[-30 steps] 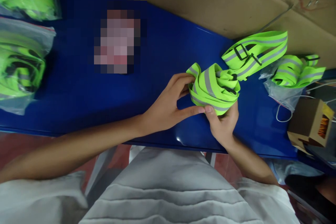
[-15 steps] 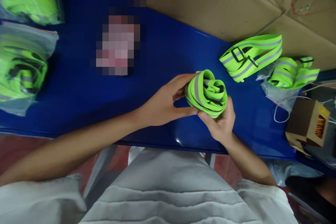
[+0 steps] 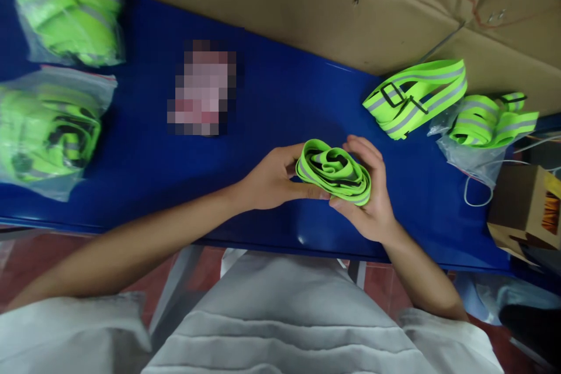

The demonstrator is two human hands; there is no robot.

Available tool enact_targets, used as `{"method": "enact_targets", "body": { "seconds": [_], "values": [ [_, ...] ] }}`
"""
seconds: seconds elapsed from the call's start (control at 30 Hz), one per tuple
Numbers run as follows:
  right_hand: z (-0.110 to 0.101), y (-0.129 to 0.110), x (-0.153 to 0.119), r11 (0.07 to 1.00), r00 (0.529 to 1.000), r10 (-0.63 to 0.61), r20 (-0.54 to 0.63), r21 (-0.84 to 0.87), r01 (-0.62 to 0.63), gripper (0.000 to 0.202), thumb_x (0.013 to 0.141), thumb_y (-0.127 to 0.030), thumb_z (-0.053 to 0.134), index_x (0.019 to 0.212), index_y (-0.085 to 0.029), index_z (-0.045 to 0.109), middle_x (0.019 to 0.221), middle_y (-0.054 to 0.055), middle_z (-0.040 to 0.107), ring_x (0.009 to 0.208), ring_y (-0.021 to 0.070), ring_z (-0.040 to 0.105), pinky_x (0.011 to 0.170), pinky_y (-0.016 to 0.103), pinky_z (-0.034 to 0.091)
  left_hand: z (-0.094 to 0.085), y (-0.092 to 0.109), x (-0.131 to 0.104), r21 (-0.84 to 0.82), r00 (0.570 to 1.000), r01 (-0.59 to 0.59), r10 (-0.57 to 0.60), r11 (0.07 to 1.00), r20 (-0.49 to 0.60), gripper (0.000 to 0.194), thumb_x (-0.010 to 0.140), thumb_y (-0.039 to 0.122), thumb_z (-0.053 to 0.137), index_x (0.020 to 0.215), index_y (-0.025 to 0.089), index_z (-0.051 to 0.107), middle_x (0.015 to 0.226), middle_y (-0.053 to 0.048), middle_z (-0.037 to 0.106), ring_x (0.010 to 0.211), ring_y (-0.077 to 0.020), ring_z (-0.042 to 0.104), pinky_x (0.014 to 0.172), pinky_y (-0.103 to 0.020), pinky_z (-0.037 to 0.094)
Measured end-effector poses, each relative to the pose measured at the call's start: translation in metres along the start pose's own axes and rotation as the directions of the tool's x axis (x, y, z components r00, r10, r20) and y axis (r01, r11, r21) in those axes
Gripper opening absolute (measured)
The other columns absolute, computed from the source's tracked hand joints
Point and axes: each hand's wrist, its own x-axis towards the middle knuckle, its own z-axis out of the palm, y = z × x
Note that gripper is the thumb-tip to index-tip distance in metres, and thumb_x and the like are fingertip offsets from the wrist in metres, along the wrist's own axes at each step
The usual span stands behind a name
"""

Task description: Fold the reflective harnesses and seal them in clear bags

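Between my two hands is a rolled neon-green reflective strap (image 3: 333, 172) with a grey stripe, its coiled edge facing up. My left hand (image 3: 280, 178) grips the roll from the left, thumb along the near side and the other fingers partly hidden behind it. From the right, my right hand (image 3: 370, 196) curls round it, thumb at the near edge close to the left thumb and fingertips at the far right side. The roll is held above the blue table (image 3: 272, 105).
Bagged green straps (image 3: 72, 9) and another bagged roll (image 3: 48, 134) lie at the left. A blurred-out rectangular item (image 3: 204, 90) is behind my left hand. At the right are a buckled strap (image 3: 414, 99), a loose strap (image 3: 475, 121) on a plastic bag, and an open cardboard box (image 3: 519, 204).
The roll has tilted and moved slightly left and nearer, its coiled edge now facing more upward. My right fingers have come up round its far side. The view has shifted a little.
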Motion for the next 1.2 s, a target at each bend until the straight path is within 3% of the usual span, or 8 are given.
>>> {"method": "enact_targets", "body": {
  "seconds": [0.13,0.33,0.53,0.7,0.8,0.97,1.07,1.2],
  "values": [
    [-0.001,0.003,0.005,0.994,0.977,0.036,0.212,0.097,-0.057,0.089,0.087,-0.049,0.083,0.162,-0.031,0.039,0.165,0.013,0.046,0.156,0.0351,0.043,0.126,0.057,0.044,-0.005,-0.001,0.001,0.154,0.983,-0.180,0.171,0.971,0.069,0.046,0.077,0.029,0.093,0.119,0.019,0.076,0.133,-0.012,0.069,0.128,-0.0278,0.067,0.108,-0.037,0.057],
    [0.001,0.002,0.003,0.992,0.988,0.017,0.155,0.120,-0.036,0.086,0.080,-0.045,0.091,0.154,-0.032,0.051,0.150,0.011,0.062,0.140,0.0329,0.060,0.116,0.049,0.054,-0.013,-0.001,0.003,0.206,0.972,-0.219,0.196,0.954,0.129,0.049,0.075,0.036,0.095,0.119,0.022,0.077,0.146,-0.016,0.060,0.157,-0.0345,0.038,0.110,-0.038,0.056],
    [-0.001,0.005,0.005,0.991,0.992,0.028,0.119,0.129,-0.044,0.071,0.080,-0.049,0.090,0.142,-0.029,0.062,0.136,0.009,0.071,0.128,0.0305,0.068,0.110,0.045,0.057,-0.007,-0.003,0.003,0.067,0.995,-0.073,0.068,0.995,0.076,0.053,0.075,0.032,0.094,0.122,0.019,0.075,0.143,-0.014,0.067,0.128,-0.0295,0.068,0.103,-0.035,0.057],
    [-0.042,0.005,0.011,0.997,0.945,-0.028,0.327,0.074,0.004,0.067,0.093,-0.060,0.073,0.148,-0.027,0.061,0.144,0.010,0.069,0.132,0.0296,0.068,0.111,0.043,0.056,0.003,0.001,0.001,-0.143,0.990,0.138,-0.135,0.980,0.036,0.067,0.068,0.028,0.098,0.129,0.015,0.071,0.126,-0.012,0.078,0.116,-0.0292,0.074,0.101,-0.038,0.059],
    [-0.081,0.010,0.011,0.986,0.987,0.158,-0.016,-0.046,-0.159,0.046,0.109,-0.052,0.049,0.137,-0.022,0.070,0.123,0.011,0.078,0.113,0.0230,0.075,0.099,0.038,0.059,0.005,0.001,0.002,-0.258,0.981,0.181,-0.194,0.949,-0.024,0.058,0.064,0.025,0.099,0.115,0.014,0.075,0.120,-0.010,0.080,0.111,-0.0291,0.076,0.099,-0.038,0.060],
    [-0.146,0.055,-0.007,0.718,0.785,0.189,-0.590,-0.462,-0.520,0.027,0.101,-0.030,0.062,0.117,-0.015,0.078,0.105,0.014,0.081,0.094,0.0200,0.077,0.085,0.032,0.056,0.006,-0.004,0.003,-0.362,0.952,0.214,-0.277,0.907,-0.133,0.056,0.062,0.028,0.101,0.112,0.018,0.077,0.114,-0.007,0.081,0.106,-0.0255,0.076,0.097,-0.035,0.060],
    [-0.176,0.082,-0.030,0.601,0.694,0.205,-0.690,-0.471,-0.646,0.029,0.096,-0.012,0.057,0.120,-0.010,0.075,0.104,0.017,0.080,0.093,0.0199,0.077,0.079,0.028,0.055,0.007,-0.003,0.002,-0.395,0.935,0.269,-0.336,0.878,-0.111,0.054,0.068,0.032,0.098,0.115,0.019,0.077,0.116,-0.006,0.081,0.107,-0.0243,0.075,0.095,-0.033,0.059],
    [-0.189,0.095,-0.047,0.322,0.709,0.379,-0.595,-0.633,-0.704,0.038,0.080,-0.001,0.069,0.112,-0.019,0.079,0.107,0.011,0.082,0.098,0.0216,0.076,0.083,0.029,0.052,0.008,-0.002,0.001,-0.403,0.941,0.282,-0.333,0.871,-0.061,0.053,0.070,0.033,0.097,0.117,0.020,0.078,0.117,-0.005,0.081,0.112,-0.0250,0.075,0.099,-0.033,0.059]
  ]
}}
